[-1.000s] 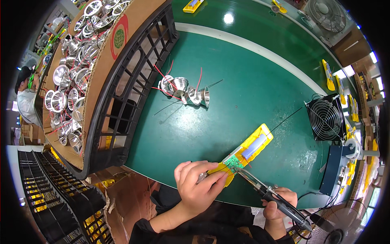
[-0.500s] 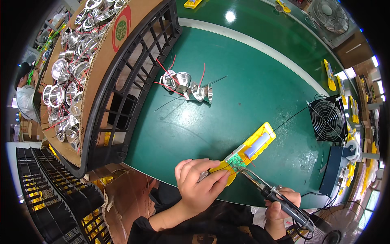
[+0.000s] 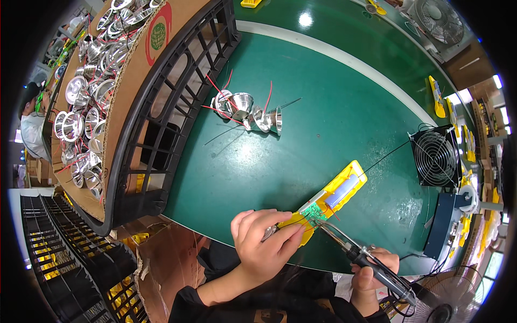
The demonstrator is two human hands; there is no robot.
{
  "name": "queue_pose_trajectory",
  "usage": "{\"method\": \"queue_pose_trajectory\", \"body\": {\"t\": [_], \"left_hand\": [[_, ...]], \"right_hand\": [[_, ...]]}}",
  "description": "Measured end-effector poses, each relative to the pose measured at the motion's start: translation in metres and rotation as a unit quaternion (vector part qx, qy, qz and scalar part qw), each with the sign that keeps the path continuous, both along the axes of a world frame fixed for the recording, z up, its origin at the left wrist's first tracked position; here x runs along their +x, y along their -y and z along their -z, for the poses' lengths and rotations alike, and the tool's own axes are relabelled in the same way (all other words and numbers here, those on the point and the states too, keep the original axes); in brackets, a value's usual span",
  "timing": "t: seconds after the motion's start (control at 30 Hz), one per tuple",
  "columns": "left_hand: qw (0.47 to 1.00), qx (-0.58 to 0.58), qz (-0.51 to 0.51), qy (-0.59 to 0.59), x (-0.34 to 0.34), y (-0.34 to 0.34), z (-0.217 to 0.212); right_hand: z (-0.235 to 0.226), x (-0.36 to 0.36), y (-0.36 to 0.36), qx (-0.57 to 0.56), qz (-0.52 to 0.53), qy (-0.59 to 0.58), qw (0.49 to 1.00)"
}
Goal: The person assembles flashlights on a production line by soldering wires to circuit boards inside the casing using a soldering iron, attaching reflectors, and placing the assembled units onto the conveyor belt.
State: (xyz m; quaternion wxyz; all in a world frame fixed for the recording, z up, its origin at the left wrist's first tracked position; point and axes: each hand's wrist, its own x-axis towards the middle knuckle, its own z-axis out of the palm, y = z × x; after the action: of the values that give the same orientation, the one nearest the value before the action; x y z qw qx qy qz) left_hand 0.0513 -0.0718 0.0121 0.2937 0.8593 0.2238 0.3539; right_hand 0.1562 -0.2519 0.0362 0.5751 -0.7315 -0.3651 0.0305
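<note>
My left hand (image 3: pixel 264 239) is closed on the near end of a yellow plastic housing (image 3: pixel 351 168), which lies slanted on the green table. Inside the housing are a green circuit board (image 3: pixel 313 211) and a bluish cylindrical battery (image 3: pixel 341 192); thin red and black wires run by the board. Part of a silvery reflector (image 3: pixel 270 232) shows beside my left fingers, mostly hidden by them. In my right hand (image 3: pixel 375 268) is a soldering iron (image 3: pixel 385 277) with a dark handle. Its metal tip reaches the board's near edge; exact contact is too small to tell.
Several silvery reflector cups (image 3: pixel 259 119) with red wires lie on the table (image 3: pixel 291 172). A black crate (image 3: pixel 141 200) with a cardboard box (image 3: pixel 180 19) full of reflectors stands left. At right are a black fan (image 3: pixel 435 156) and a dark blue box (image 3: pixel 442 226). A person (image 3: pixel 33 126) sits far left.
My hands, the housing and the soldering iron stay nearly in place. The view has shifted very slightly, so the crate and reflectors sit a little farther left.
</note>
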Motion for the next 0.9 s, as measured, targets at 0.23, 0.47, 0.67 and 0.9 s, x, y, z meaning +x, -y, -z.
{"method": "queue_pose_trajectory", "body": {"t": [0.23, 0.47, 0.67, 0.9], "left_hand": [[1.000, 0.003, -0.002, 0.002, 0.000, 0.001, 0.002], [1.000, 0.009, -0.003, -0.001, 0.002, 0.000, 0.002], [0.999, 0.034, 0.003, -0.008, -0.001, -0.001, -0.004], [0.977, 0.034, 0.150, -0.150, -0.006, -0.019, -0.043]], "right_hand": [[-0.002, -0.006, -0.005, 0.053, 0.091, -0.004, 0.994], [0.002, -0.006, -0.005, 0.062, 0.119, 0.000, 0.991], [0.000, -0.005, 0.001, 0.066, 0.122, -0.040, 0.990], [0.016, -0.009, 0.027, 0.186, 0.147, -0.059, 0.970]]}}
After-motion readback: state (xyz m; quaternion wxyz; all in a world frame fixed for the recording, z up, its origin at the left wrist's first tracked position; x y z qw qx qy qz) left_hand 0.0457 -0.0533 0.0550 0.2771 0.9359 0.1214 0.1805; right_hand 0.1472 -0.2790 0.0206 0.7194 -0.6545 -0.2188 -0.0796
